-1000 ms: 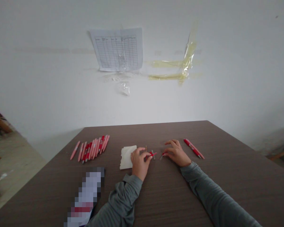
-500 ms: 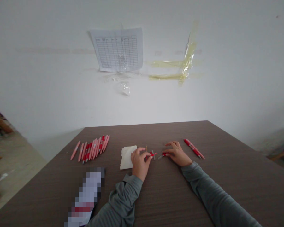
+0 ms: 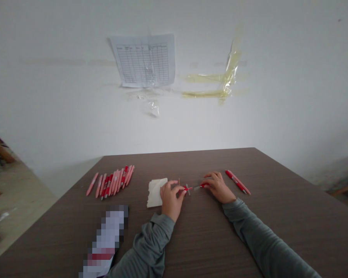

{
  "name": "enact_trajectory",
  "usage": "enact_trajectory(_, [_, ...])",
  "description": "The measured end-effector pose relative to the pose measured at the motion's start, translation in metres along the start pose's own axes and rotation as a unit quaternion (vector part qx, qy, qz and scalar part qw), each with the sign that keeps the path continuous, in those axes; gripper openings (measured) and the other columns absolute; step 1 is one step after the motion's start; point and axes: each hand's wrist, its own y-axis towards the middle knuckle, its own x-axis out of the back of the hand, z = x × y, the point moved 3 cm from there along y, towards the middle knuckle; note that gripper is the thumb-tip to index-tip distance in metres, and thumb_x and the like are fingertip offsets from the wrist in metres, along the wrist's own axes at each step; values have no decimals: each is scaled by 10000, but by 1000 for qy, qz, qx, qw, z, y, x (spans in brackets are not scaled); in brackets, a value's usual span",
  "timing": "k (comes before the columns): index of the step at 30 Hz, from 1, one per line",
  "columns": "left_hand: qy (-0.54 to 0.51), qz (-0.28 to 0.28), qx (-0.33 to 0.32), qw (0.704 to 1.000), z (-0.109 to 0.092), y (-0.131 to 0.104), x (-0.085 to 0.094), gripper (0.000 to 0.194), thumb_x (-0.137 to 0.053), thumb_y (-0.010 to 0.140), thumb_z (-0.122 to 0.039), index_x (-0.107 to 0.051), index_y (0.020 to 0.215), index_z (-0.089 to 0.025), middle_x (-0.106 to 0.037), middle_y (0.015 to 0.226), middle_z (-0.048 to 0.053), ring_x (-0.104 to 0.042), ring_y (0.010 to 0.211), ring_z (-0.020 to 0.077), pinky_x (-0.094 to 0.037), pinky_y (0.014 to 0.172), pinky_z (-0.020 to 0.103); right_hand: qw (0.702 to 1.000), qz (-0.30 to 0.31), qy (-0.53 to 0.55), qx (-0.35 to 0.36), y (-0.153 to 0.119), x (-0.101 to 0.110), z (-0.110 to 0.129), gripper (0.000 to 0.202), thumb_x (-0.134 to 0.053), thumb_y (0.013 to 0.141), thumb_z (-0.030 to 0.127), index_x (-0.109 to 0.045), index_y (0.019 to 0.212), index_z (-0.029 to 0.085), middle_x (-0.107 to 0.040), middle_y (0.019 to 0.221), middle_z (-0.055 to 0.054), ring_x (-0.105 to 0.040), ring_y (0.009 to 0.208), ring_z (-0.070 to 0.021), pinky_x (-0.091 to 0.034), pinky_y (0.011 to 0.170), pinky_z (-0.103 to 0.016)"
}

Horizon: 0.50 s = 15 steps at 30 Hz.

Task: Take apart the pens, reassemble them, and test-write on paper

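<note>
Between thumb and fingertips, my left hand pinches a red pen part whose thin end points right. My right hand, also closed in a pinch, holds a red pen piece with a grey tip pointing left. The two pieces face each other, with a small gap between them. Small greyish parts show on the table close by my left fingertips, too small to make out. Beneath my left hand's edge lies a cream paper pad, partly covered by it.
Several red and pink pens lie in a row at the left. To the right of my right hand lie a red pen and a pink one. A blurred-out flat object is at front left. Behind the brown table rises a wall with a taped sheet.
The pen piece in my right hand has tilted closer to level, its tip rising slightly. My left hand has barely moved.
</note>
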Motion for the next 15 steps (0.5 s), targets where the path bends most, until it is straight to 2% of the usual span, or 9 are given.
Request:
enact_trajectory(10, [-4, 1, 14, 1000, -2, 1, 2, 55, -661, 753, -267, -714, 765, -278, -589, 1046, 40, -512, 1055, 232, -374, 967, 506, 999, -32, 18, 6, 1, 7, 6, 170, -539, 874, 271, -697, 939, 272, -584, 1066, -85, -441, 1053, -261, -425, 927, -475])
enact_trajectory(15, [-2, -1, 12, 1000, -1, 0, 1, 51, -671, 744, -276, -715, 768, -277, -592, 1039, 42, -515, 1048, 236, -381, 955, 500, 999, -28, 28, 11, 2, 11, 13, 177, -526, 881, 270, -692, 943, 264, -581, 1065, -87, -446, 1056, -258, -423, 930, -469])
